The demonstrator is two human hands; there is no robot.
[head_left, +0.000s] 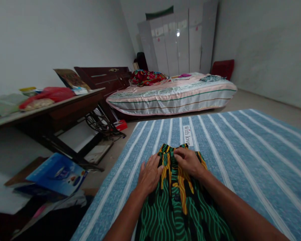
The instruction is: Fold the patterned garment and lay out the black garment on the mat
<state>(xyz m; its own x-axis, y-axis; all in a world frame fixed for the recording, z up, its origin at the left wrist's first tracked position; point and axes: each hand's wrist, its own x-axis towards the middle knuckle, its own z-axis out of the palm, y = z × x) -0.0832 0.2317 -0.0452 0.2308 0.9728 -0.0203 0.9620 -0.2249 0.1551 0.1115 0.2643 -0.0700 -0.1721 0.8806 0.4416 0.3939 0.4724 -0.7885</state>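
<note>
Bare hands: two, left hand (149, 174) and right hand (189, 161) (both lower centre)
Green-orange-black patterned cloth (177, 204): one
Blue white-striped sheet (240, 150): one

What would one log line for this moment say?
left hand: flat on the left edge of the green-orange patterned garment | right hand: on its top part | surface: blue striped sheet

Garment (177, 209) laid on mat (240, 150)
The counter (65, 103) is set left; the bed (173, 95) is placed behind, before the wardrobe (180, 43).
</note>
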